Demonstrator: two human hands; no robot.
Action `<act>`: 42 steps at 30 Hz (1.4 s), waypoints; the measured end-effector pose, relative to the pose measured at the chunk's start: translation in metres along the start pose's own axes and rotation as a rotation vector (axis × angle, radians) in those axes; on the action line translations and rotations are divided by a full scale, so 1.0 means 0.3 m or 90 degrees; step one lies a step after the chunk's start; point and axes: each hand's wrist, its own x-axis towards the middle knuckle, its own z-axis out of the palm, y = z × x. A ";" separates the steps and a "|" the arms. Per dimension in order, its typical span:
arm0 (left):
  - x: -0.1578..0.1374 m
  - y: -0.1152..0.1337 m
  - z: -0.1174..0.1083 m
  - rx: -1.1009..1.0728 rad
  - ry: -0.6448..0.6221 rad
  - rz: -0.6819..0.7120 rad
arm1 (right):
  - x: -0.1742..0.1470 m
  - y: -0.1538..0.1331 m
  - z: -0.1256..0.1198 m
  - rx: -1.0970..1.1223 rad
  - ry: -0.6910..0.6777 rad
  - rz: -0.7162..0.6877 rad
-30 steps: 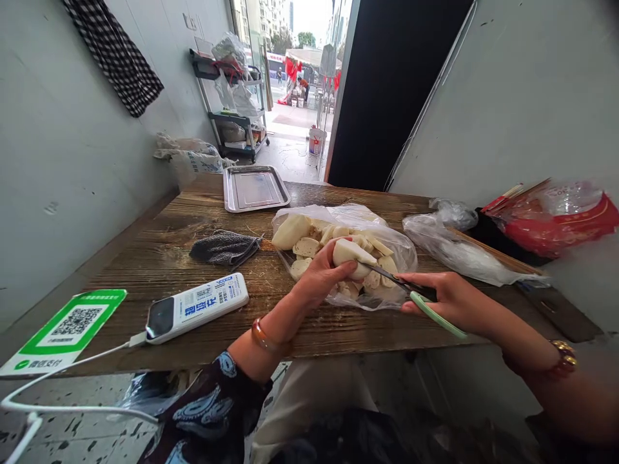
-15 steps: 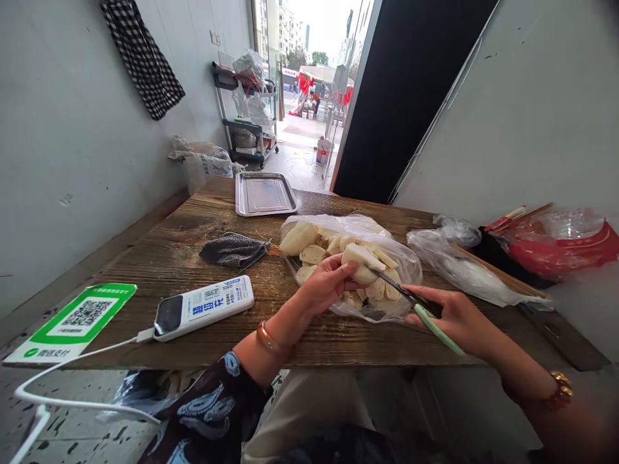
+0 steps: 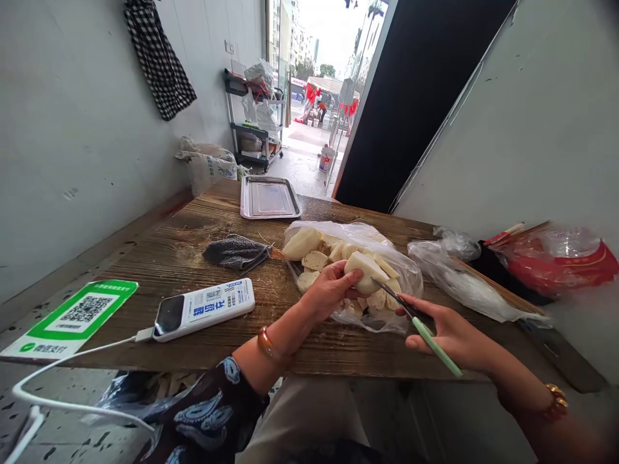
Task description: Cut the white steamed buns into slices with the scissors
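Note:
My left hand (image 3: 333, 288) is closed around a pale steamed bun (image 3: 363, 270) with a smooth rounded surface. My right hand (image 3: 442, 332) grips scissors (image 3: 429, 337) with a light green handle; the thumb stands apart from the fingers. The dark blades touch the right side of the bun, and whether they have cut into it I cannot make out. Below the hands lies a clear plastic bag (image 3: 411, 263), spread out on the table. It holds whole bun pieces and several slices (image 3: 315, 260) with small holes on their cut faces.
On the wooden table (image 3: 290, 351), a grey cloth (image 3: 236, 251) and a metal tray (image 3: 271, 198) lie beyond a white power bank (image 3: 206, 308) with a cable. A green QR card (image 3: 80, 316) is at left. Plastic bags (image 3: 464, 277) and a dark board (image 3: 563, 354) lie right.
The bun has turned in my left hand and shows more of its rounded side. My right thumb and fingers have spread further apart on the scissors. The view has shifted slightly.

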 end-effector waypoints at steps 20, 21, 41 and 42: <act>-0.001 -0.028 0.000 0.075 0.004 -0.011 | 0.031 0.029 0.016 -0.052 0.076 -0.030; 0.000 -0.029 -0.001 0.077 0.002 -0.013 | 0.027 0.036 0.015 -0.057 0.075 -0.028; -0.010 -0.019 0.006 0.139 0.006 0.005 | 0.046 0.016 0.021 0.000 0.026 -0.008; -0.010 -0.020 0.006 0.150 0.004 0.006 | 0.053 0.014 0.025 -0.008 0.036 -0.011</act>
